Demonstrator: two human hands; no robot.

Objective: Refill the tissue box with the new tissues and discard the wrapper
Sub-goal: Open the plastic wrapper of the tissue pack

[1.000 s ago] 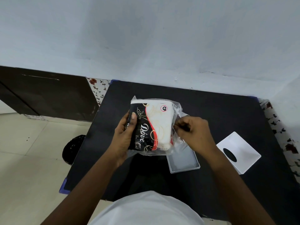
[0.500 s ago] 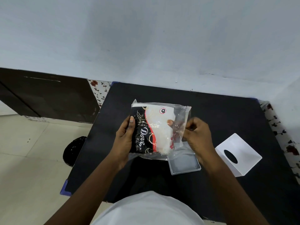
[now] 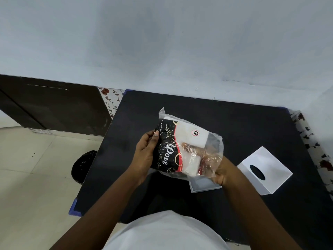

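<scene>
The tissue pack (image 3: 177,148) (black and red print, clear plastic wrapper) is held above the middle of the black table (image 3: 243,127). The left hand (image 3: 144,156) grips its left edge, thumb on top. The right hand (image 3: 222,171) has its fingers inside the open wrapper, around the white tissues. At 4 o'clock from the pack lies the white tissue box cover (image 3: 264,170); the box base (image 3: 203,185) sits just under the right hand.
</scene>
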